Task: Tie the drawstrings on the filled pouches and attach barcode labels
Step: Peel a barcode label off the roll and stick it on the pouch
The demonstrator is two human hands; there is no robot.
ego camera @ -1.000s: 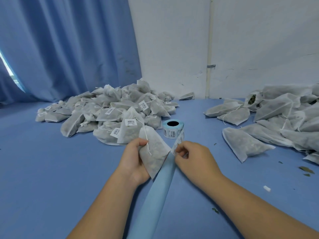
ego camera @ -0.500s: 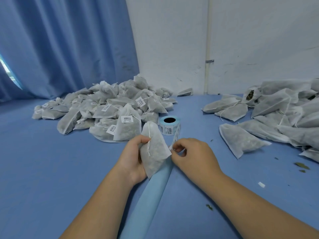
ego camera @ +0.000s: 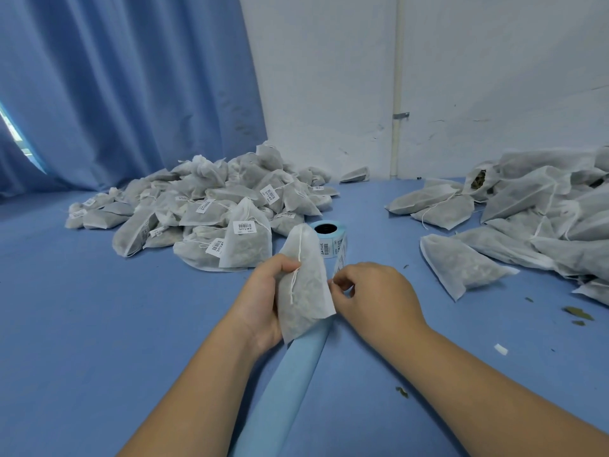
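"What's lying on that blue work surface (ego camera: 99, 324)?"

"A heap of barcode-labelled pouches (ego camera: 197, 219) on the left, a heap of unlabelled pouches (ego camera: 543, 225) on the right, and one stray pouch (ego camera: 355, 174) by the wall."

"And between them?"

"A label roll (ego camera: 329, 240) standing on end, with its pale blue backing strip (ego camera: 290, 374) trailing nearer. Dried leaf crumbs (ego camera: 575, 313) and a white paper scrap (ego camera: 501, 349) lie to the right."

Bare forearms come in low, the left from 7 o'clock and the right from 4 o'clock, meeting mid-frame. Left hand (ego camera: 263, 298) palm right, thumb on top, fingers curled round an upright pouch (ego camera: 304, 288). Right hand (ego camera: 375, 295) at its 3 o'clock, knuckles up, thumb and index pinching a label strip (ego camera: 339, 262).
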